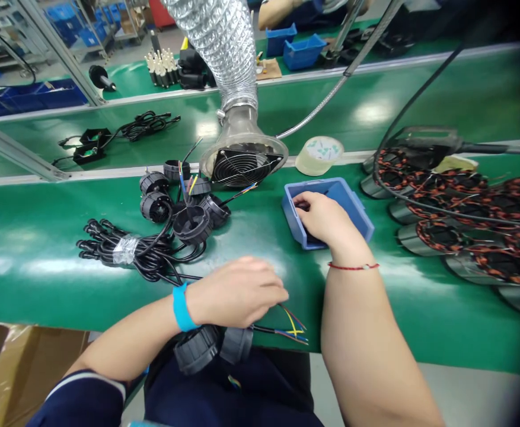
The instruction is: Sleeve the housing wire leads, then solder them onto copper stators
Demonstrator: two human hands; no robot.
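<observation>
My left hand (237,292) is above the front edge of the bench, its fingers curled together around a black cable. Coloured wire ends (296,323) stick out past the fingertips. Below this hand, two black ribbed round caps (197,349) hang at the bench edge. My right hand (324,218) reaches into a blue plastic bin (363,220). Its fingers are bent together over something dark, and their tips are partly hidden. To the left lies a bundle of black cables (153,258) tied with clear wrap. Several black round housings (192,224) with coloured wires stand behind it.
A fume duct with a fan (244,166) hangs over the middle. Behind the bin sits a roll of clear tape (319,155). Several wound copper stators (440,237) crowd the right side, with a black cable across them. Another person's arm (277,13) shows at the far bench.
</observation>
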